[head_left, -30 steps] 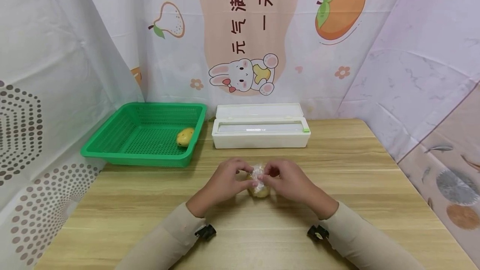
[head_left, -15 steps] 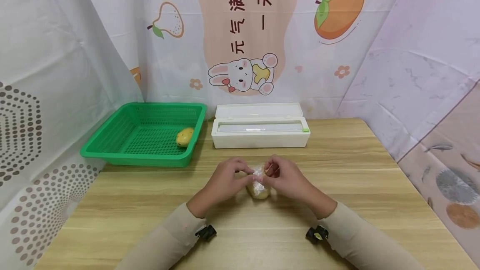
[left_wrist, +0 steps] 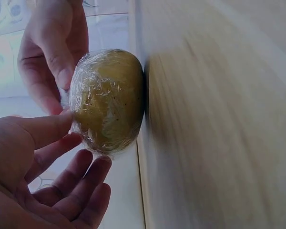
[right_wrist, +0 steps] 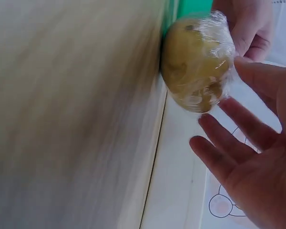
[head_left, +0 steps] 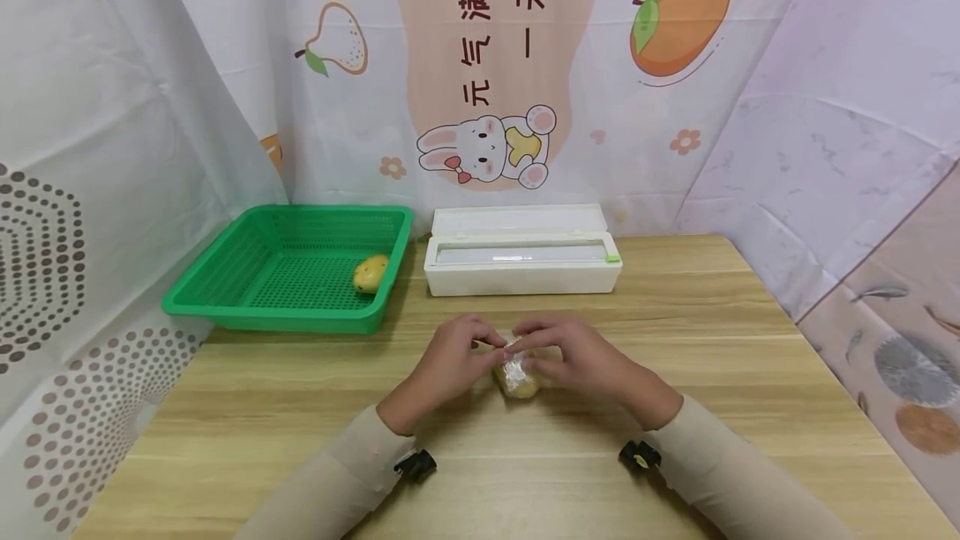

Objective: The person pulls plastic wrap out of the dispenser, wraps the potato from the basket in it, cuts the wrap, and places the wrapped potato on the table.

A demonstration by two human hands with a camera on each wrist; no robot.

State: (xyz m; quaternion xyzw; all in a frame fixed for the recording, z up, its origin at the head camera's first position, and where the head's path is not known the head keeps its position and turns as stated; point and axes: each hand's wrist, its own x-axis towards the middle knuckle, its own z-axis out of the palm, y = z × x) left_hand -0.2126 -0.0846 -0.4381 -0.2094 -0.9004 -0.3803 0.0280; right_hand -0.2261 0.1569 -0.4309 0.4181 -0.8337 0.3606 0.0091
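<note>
A potato (head_left: 520, 390) wrapped in cling film (head_left: 514, 372) rests on the wooden table between the two hands. The film looks crinkled and bunched over its top. From the left, the left hand (head_left: 453, 361) pinches the film at the top between thumb and forefinger; its other fingers curve beside the potato in the left wrist view. On the opposite side is the right hand (head_left: 581, 357), its fingers loosely spread. In the right wrist view its thumb (right_wrist: 257, 74) lies at the film, and the fingertips sit near the potato's far side.
A green plastic basket (head_left: 277, 321) stands at the back left, with another potato (head_left: 370, 274) inside. Behind the hands is a white cling film box (head_left: 522, 280), its lid (head_left: 517, 221) raised and a roll inside. Printed curtains (head_left: 600, 148) surround the wooden table (head_left: 712, 357).
The right hand has loosened from its pinch on the film, and its fingers now reach over the potato's top. The left hand stays almost where it was.
</note>
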